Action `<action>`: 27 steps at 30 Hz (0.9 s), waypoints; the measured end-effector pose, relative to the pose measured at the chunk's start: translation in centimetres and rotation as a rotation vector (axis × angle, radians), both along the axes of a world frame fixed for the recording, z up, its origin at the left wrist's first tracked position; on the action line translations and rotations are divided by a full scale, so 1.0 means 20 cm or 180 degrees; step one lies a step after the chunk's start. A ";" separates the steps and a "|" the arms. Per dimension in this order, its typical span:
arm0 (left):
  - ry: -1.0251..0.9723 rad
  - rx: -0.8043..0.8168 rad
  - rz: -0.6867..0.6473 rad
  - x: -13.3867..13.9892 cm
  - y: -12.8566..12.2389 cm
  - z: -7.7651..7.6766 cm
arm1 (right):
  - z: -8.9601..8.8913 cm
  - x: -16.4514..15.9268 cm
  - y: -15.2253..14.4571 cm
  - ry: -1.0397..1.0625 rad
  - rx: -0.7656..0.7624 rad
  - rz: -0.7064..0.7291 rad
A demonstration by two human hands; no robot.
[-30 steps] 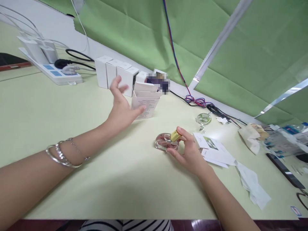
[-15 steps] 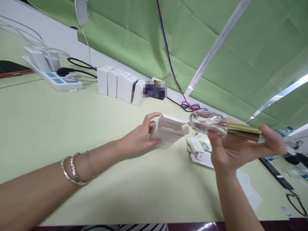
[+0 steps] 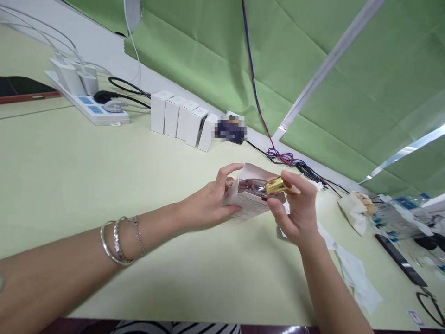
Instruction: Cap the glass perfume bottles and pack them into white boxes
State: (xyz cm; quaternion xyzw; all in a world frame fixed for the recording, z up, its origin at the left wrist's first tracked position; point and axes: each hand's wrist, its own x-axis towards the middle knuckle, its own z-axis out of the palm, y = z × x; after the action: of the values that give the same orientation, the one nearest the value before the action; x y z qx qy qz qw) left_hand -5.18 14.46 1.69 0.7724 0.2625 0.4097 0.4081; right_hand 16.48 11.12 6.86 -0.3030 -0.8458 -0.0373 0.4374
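Observation:
My left hand grips a small white carton by its side, with the carton's mouth tilted up and to the right. A clear glass bottle lies partly inside that mouth, its lower part hidden by the carton walls. My right hand pinches the bottle's shiny gold cap between thumb and fingers, outside the carton. Another printed white piece of packaging lies behind my right hand, mostly covered by it.
Several white boxes stand in a row along the wall, beside a power strip with plugs. Coiled wires lie at the back. On the right are white tissue, a black phone and clear plastic bottles.
My right hand has moved left and turned, bringing the bottle from beside the carton into its mouth. Its grip is now at the gold cap. The left hand still holds the carton.

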 end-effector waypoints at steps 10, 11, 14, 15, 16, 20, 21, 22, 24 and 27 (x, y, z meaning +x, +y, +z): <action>-0.0077 -0.0109 0.0139 0.01 -0.02 0.03 | -0.01 -0.03 0.00 -0.0622 0.0046 -0.0168; -0.0067 -0.0108 0.0153 0.01 -0.01 0.03 | -0.01 -0.03 0.00 -0.0705 0.0024 -0.0157; -0.0036 -0.0058 0.0209 0.01 0.00 0.02 | -0.01 -0.02 0.01 -0.0943 0.0043 -0.0188; -0.0031 -0.0023 0.0214 0.01 0.01 0.01 | -0.01 -0.02 0.01 -0.1005 0.0043 -0.0198; -0.0032 0.0025 0.0210 0.01 0.02 0.00 | -0.02 -0.02 0.01 -0.1043 0.0042 -0.0205; -0.0045 0.0270 0.0152 0.01 0.04 -0.03 | -0.03 -0.01 0.00 -0.0929 0.0047 -0.0182; -0.0038 0.0322 0.0149 0.01 0.04 -0.03 | -0.04 -0.01 0.00 -0.0804 0.0066 -0.0181; -0.0025 0.0366 0.0150 0.00 0.04 -0.03 | -0.04 -0.02 0.00 -0.0628 0.0104 -0.0203; 0.0004 0.0435 0.0151 0.00 0.04 -0.03 | -0.07 -0.03 0.02 -0.0241 0.0235 -0.0323; 0.0036 0.0529 0.0121 -0.01 0.04 -0.02 | -0.13 -0.06 0.06 0.0469 0.0380 -0.0529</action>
State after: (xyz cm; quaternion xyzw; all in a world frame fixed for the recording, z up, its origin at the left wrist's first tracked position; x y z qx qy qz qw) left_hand -5.34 15.30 1.31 0.8008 0.2445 0.4334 0.3333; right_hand 15.21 12.23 4.29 -0.3474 -0.7797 -0.1014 0.5110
